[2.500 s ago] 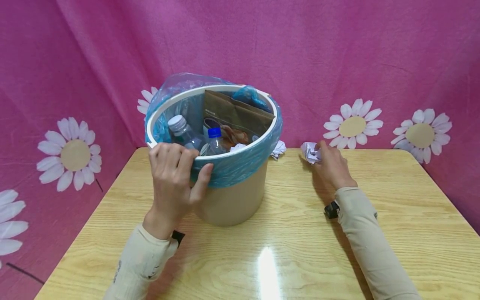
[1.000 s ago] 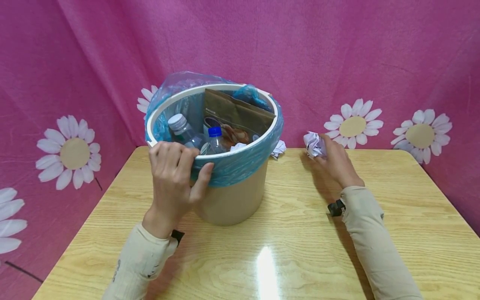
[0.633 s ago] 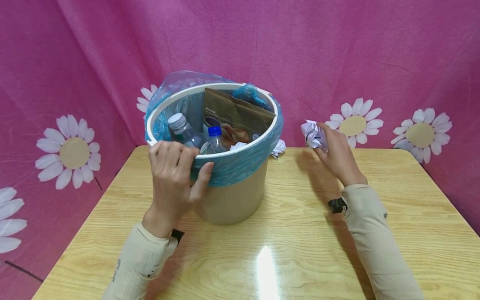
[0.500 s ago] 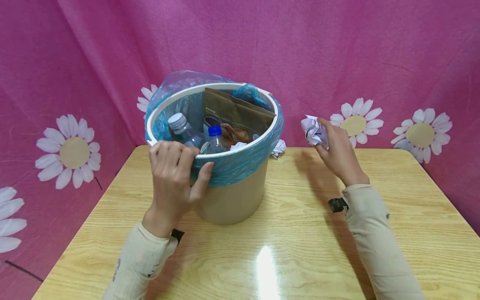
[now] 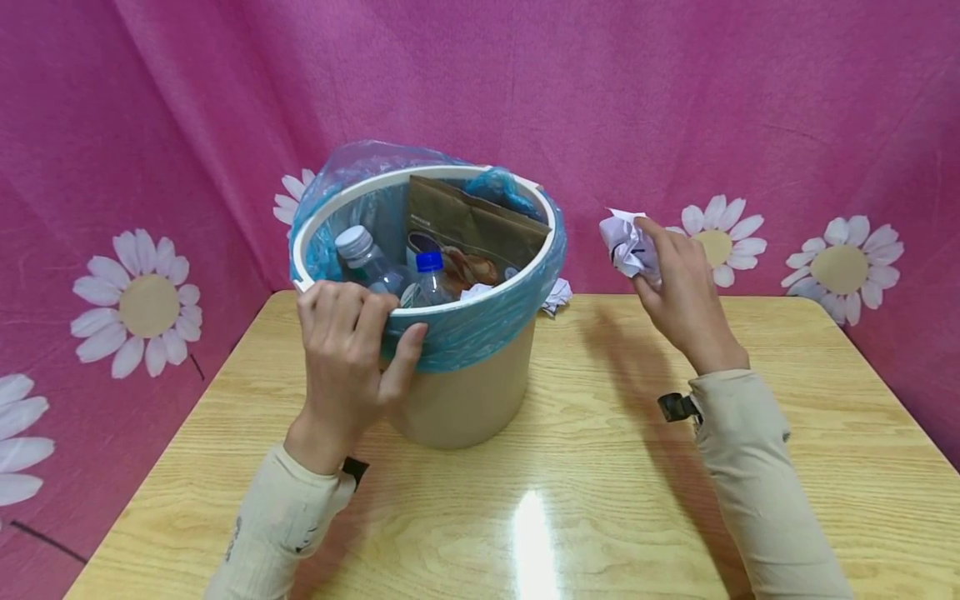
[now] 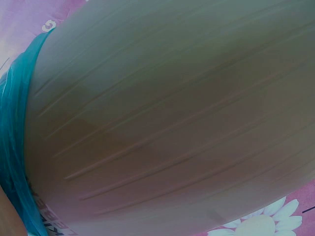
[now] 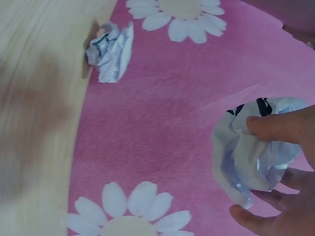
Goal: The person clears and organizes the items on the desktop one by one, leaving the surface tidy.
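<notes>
My left hand (image 5: 345, 358) grips the near left rim of a beige trash bin (image 5: 465, 408), fingers over the white rim and thumb along the outside. A blue plastic liner (image 5: 480, 333) is folded over that rim. In my right hand (image 5: 686, 287) I hold a crumpled paper ball (image 5: 628, 244) above the table, right of the bin; the right wrist view shows thumb and fingers around the paper ball (image 7: 256, 147). Inside the bin are a white-capped bottle (image 5: 367, 258), a blue-capped bottle (image 5: 431, 283) and a brown paper bag (image 5: 472, 221). The left wrist view shows mostly the bin's ribbed side (image 6: 172, 118).
Another crumpled paper ball (image 5: 557, 297) lies at the table's back edge, partly behind the bin. The wooden table (image 5: 600, 500) meets a pink cloth (image 5: 600, 100) with white daisies, which hangs at the back and both sides.
My right hand has lifted the paper ball from the table's back edge, rising higher and tilting upward. The left hand and the bin have stayed in place.
</notes>
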A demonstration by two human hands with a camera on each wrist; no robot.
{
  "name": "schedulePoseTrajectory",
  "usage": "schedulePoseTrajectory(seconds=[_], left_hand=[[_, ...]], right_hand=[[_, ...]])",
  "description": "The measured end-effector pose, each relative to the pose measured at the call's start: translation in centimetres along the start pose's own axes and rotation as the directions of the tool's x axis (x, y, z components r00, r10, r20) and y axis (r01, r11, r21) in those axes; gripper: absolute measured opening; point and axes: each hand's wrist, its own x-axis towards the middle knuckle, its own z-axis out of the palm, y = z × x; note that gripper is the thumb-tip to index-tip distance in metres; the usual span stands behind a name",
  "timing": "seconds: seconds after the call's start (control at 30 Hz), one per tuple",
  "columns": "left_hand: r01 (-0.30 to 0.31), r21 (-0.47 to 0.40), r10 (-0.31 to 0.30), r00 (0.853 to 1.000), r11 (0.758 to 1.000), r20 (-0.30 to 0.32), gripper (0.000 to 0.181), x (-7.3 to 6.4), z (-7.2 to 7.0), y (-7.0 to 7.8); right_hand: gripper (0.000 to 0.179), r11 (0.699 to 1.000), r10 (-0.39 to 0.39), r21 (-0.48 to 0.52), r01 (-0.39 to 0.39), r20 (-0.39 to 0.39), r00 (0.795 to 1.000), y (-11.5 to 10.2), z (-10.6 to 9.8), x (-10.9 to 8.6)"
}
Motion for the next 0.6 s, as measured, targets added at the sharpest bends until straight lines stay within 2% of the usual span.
schedulePoseTrajectory(seconds=[0.27,0.47,0.6], left_hand=[[0.000,0.001,0.000,1.000,1.000,-0.006,0.042,0.0,0.0,0.0],[0.004,0.003,-0.004,1.000,1.000,-0.006,0.042,0.0,0.0,0.0],[0.004,0.001,-0.004,1.000,1.000,-0.005,0.042,0.0,0.0,0.0]], right_hand=[[0.074,0.999,-0.027,0.026,0.028,-0.051,0.998,-1.3,-1.0,0.2],[0.075,0.995,-0.030,0.097,0.039,-0.087,0.996,-2.2,-1.9,0.4],[0.073,0.990,-0.036,0.132,0.056,-0.142,0.989,-2.9,-2.4,0.4]])
